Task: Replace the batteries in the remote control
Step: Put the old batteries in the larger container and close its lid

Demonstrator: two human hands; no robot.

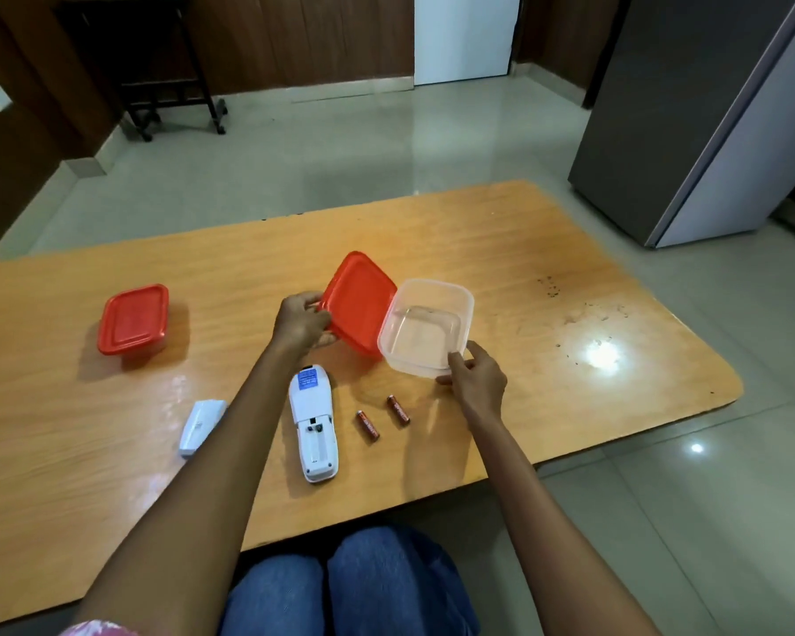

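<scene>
L hand [300, 324] grip closed on red plastic lid [358, 301], R hand [477, 377] pinching clear plastic container [425, 326] rim, frame center. White remote control [313, 422], back open, on wooden tabletop [547, 286] lower center; two brown batteries [367, 425] [398, 409] just right.

One head-worn wide-angle camera looks forward and down from a seated person's eye level, close over the near edge of a wooden table [524, 250]; both forearms reach in from below, knees [354, 585] sit at bottom, floor and fridge [689, 112] lie beyond
</scene>
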